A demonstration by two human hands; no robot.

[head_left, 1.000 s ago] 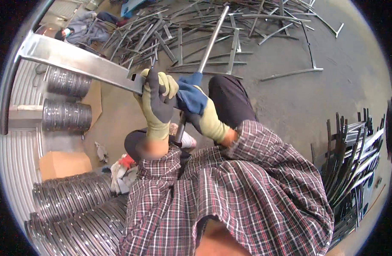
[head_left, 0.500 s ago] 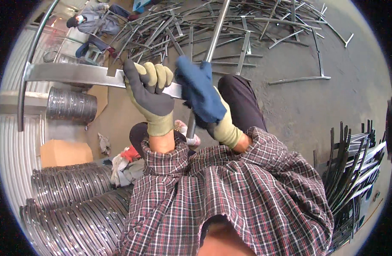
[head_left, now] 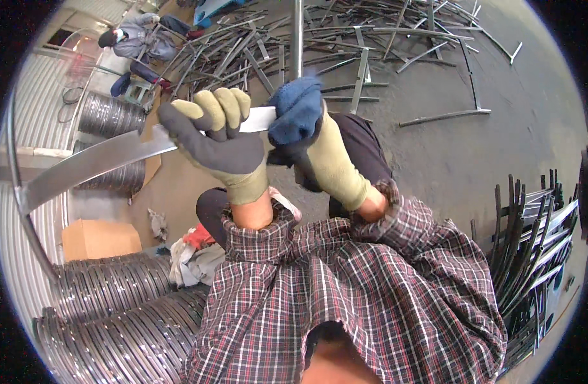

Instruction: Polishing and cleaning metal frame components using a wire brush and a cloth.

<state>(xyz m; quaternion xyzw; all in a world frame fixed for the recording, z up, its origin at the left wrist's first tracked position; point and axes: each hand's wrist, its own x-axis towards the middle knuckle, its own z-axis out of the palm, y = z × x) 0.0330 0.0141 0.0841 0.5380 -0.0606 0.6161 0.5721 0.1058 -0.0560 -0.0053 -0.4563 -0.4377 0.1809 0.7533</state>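
Observation:
A metal frame hangs in front of me, its flat notched crossbar (head_left: 95, 165) running between a thin tube (head_left: 25, 221) at the far left and a shiny round tube (head_left: 298, 38) near the centre. My left hand (head_left: 220, 137), in a tan and grey glove, is closed around the crossbar right of the notch. A bunched blue cloth (head_left: 295, 110) wraps the joint of the crossbar and the centre tube. My right hand (head_left: 323, 150), gloved alike, is closed on that cloth; its fingertips are mostly hidden by it.
A large heap of metal frames (head_left: 262, 51) covers the floor ahead. Bundled dark rods (head_left: 114, 333) lie at lower left, near a cardboard box (head_left: 102, 239) and rags (head_left: 195, 256). Black tubes (head_left: 531, 249) stand at right. Another person (head_left: 143, 40) sits at upper left.
The frame's left end has swung down toward me, and the centre tube has turned from slanted to nearly upright in view. The cloth is bunched more tightly at the joint.

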